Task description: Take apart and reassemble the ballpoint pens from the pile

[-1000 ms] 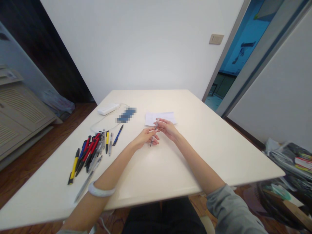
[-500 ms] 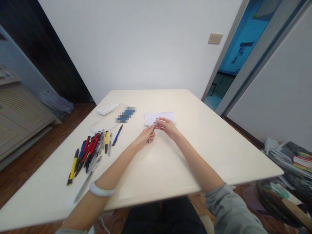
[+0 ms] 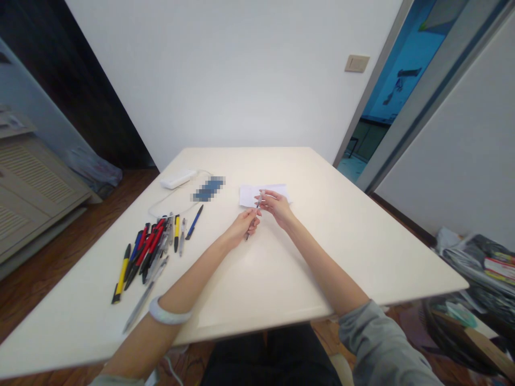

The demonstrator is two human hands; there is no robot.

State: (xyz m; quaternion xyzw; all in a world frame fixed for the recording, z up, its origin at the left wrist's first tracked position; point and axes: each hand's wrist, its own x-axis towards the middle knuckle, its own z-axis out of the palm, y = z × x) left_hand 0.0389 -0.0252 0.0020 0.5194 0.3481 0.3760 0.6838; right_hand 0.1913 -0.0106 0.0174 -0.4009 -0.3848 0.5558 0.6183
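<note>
Head view, left to right: a yellow pen (image 3: 122, 274) lies just beside a pile of pens (image 3: 152, 247) on the table (image 3: 354, 246); a clear pen (image 3: 145, 295) slants toward the near edge; behind the pile are a white box (image 3: 177, 179) and a pixelated blue thing (image 3: 208, 188); a blue pen (image 3: 195, 222) lies right of the pile, apart from both hands; the left hand (image 3: 242, 225), the one nearer the pile, is curled nearly closed around the lower part of the held pen (image 3: 259, 201); that pen is between the hands, its long axis tilting from lower left up to the far right; whether it is one piece or two cannot be told; the right hand (image 3: 280, 208) pinches its upper end between thumb and fingertips, the other fingers loosely spread; paper (image 3: 248, 195) lies just beyond, partly covered in view by the right hand; rightward, tabletop runs from the right forearm to the slanting right edge; the far edge meets the wall (image 3: 249, 75), well apart from the hands.
</note>
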